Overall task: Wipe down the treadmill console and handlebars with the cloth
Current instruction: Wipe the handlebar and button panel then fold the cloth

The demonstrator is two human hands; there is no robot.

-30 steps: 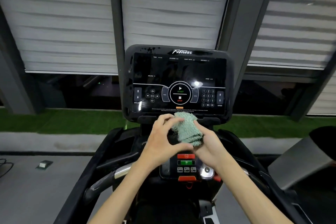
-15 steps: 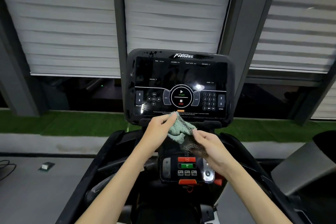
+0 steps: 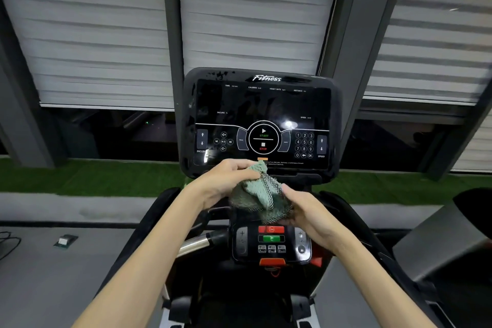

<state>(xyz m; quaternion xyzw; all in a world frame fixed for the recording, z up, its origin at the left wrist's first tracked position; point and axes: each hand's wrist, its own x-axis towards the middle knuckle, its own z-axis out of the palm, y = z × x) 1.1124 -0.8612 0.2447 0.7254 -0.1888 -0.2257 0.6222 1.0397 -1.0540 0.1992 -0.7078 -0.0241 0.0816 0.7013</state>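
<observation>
Bunched pale-green cloth with black-and-white mesh trim sits at the bottom edge of the glossy black treadmill console, above the small button panel; contact with console unclear. 2 hands on it: left hand pinches top corner, right hand grips underside. Chrome handlebar lower left, untouched.

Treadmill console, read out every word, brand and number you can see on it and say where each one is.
"Fitness": top bezel of the console.
"TIME", "CALORIES", "HEART RATE", "DISTANCE": top of screen.
"INCLINE", "SPEED": mid-screen, again under the arrow keys.
"START", "STOP": centre dial.
"1" to "9", "0", "OK": keypad.
Fine print below the dial and lower button panel labels: too small to read.
</observation>
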